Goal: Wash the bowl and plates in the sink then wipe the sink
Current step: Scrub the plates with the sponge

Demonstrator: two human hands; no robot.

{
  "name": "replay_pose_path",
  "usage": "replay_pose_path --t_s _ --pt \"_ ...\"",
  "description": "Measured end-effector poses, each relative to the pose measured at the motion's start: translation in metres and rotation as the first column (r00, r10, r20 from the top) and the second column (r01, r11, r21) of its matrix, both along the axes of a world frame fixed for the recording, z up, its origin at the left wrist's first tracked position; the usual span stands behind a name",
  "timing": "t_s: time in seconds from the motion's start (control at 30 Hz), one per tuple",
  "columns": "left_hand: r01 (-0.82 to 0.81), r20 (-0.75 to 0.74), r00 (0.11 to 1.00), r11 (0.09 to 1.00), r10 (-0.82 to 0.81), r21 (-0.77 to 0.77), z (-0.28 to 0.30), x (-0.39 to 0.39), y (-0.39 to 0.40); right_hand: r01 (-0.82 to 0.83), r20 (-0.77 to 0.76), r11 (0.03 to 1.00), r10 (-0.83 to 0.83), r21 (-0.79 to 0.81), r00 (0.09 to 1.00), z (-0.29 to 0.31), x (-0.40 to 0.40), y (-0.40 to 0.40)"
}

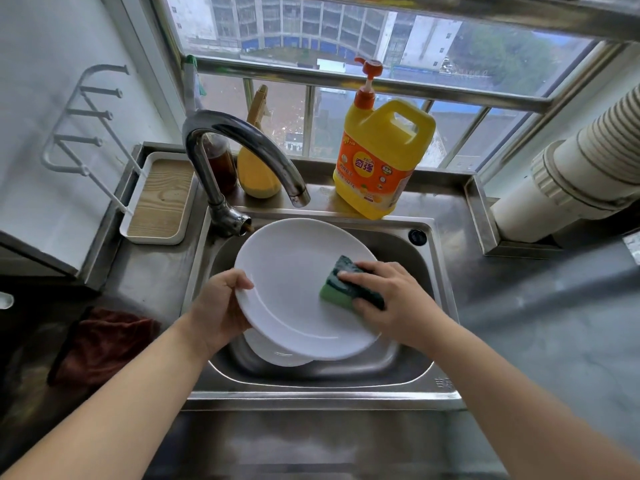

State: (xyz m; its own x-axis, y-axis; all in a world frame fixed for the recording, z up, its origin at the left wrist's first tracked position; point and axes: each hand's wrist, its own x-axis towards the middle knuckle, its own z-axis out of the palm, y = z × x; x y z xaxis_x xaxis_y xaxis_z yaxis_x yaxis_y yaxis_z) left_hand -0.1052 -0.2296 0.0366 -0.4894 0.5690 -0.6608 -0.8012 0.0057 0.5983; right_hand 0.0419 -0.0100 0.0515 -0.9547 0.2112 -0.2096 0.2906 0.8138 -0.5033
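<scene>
A large white plate [291, 285] is held tilted above the steel sink [429, 258]. My left hand [218, 306] grips its left rim, thumb over the edge. My right hand [388, 299] holds a green sponge [341, 289] with a dark scouring side and presses it on the plate's right inner face. Under the plate, another white dish [277, 353] lies in the basin, mostly hidden. I cannot tell whether it is the bowl or a plate.
A curved chrome faucet [242, 147] arches over the sink's back left. A yellow detergent jug [381, 154], a yellow spray bottle [258, 164] and a brown bottle [221, 161] stand on the back ledge. A white rack tray [159, 199] and a dark red cloth [100, 344] lie to the left.
</scene>
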Motion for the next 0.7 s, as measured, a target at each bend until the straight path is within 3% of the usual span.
replay_pose_path --t_s 0.1,0.17,0.27,0.57,0.7 --pt "-0.038 -0.002 0.999 0.999 0.038 0.033 0.003 -0.009 0.001 0.122 -0.019 0.957 -0.131 -0.264 0.991 0.002 -0.001 -0.002" --pt "-0.022 -0.018 1.0 0.999 0.022 0.044 0.006 -0.012 0.002 0.215 -0.027 0.855 -0.258 -0.473 0.966 0.005 -0.001 -0.003" --pt "-0.014 -0.019 1.0 0.998 0.015 0.061 0.011 -0.011 0.005 0.311 0.015 0.683 -0.403 -0.661 0.915 0.006 0.001 -0.007" --pt "-0.147 0.053 0.989 0.971 0.14 0.189 0.001 0.029 0.019 0.492 -0.054 0.551 -0.701 -0.675 0.711 -0.026 -0.007 -0.038" --pt "-0.1 -0.033 0.994 0.977 0.108 0.19 -0.006 0.051 0.019 0.536 -0.049 0.516 -0.749 -0.668 0.66 -0.037 -0.008 -0.047"
